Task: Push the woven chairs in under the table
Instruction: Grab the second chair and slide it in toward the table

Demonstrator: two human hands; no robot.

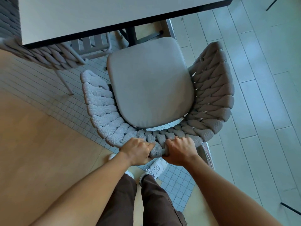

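Note:
A grey woven chair [213, 95] with a pale seat cushion [149, 82] stands directly below me, its seat facing the table [97, 17]. The cushion's front edge lies near the table's dark edge, and most of the seat is out from under the top. My left hand [136, 150] and my right hand [179, 150] both grip the top of the woven backrest, close together at its middle. A second woven chair [48, 56] sits at the left, partly under the table top.
A dark table leg [132, 35] stands just beyond the cushion's front. Under the table a slatted chair frame [92, 43] shows. My feet in white shoes [156, 168] stand behind the chair on small tiles. Plank flooring runs along the right; thin dark legs [291, 209] appear at far right.

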